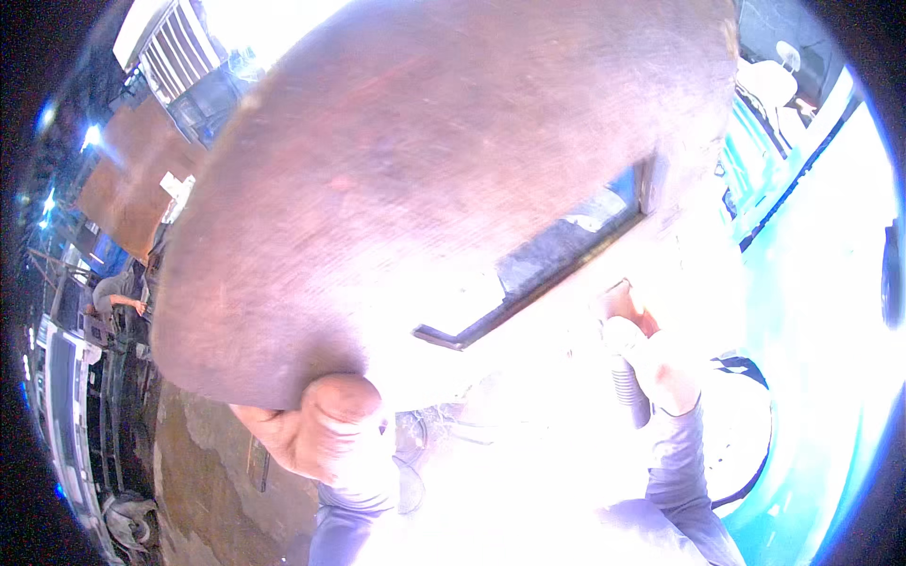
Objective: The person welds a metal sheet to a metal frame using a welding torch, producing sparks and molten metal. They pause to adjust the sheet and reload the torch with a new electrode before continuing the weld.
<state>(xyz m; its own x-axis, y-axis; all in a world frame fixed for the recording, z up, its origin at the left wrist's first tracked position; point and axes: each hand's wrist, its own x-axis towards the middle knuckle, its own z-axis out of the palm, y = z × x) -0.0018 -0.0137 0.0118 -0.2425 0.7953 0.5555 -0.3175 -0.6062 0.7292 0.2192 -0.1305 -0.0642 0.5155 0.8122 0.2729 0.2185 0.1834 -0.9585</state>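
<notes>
A large reddish-brown panel [396,160] with a rounded outline fills the upper middle, tilted up close. A slanted, roughly rectangular slot [566,250] is cut through it. My left hand [326,429] is closed on the panel's lower left edge, its thumb on the near face and the other fingers partly hidden behind. At the lower right, my right hand [661,368] is closed, close to the panel's lower right part. A grey ribbed cylinder [627,389], like a grip or hose, shows beside its palm. Glare washes out the panel's lower edge and much of the right hand.
A turquoise vehicle-like body [802,377] stands along the right. Another person [115,294] bends over at the far left, near dark metal frames [123,396]. Brown, stained floor [212,481] shows at the lower left. A brown sheet [132,179] stands behind at upper left.
</notes>
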